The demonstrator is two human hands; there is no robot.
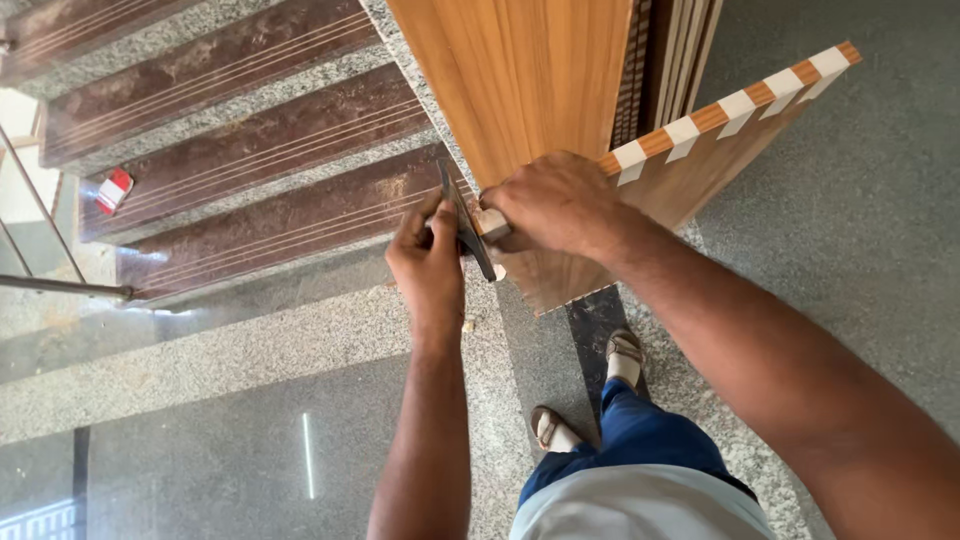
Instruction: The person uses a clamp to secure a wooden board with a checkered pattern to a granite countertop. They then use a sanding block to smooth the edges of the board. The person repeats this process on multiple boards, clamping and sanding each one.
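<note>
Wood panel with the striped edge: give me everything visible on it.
The panel is a flat board with a light brown wood-grain face. Its upper edge carries alternating white and orange blocks. It stands tilted, corner down toward the floor, in front of more upright boards. The right hand grips its near end; the left hand holds a dark blade against that end.

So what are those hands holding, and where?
The left hand grips a dark flat blade around its lower part. The right hand pinches a small wooden block against the board's edge.
</note>
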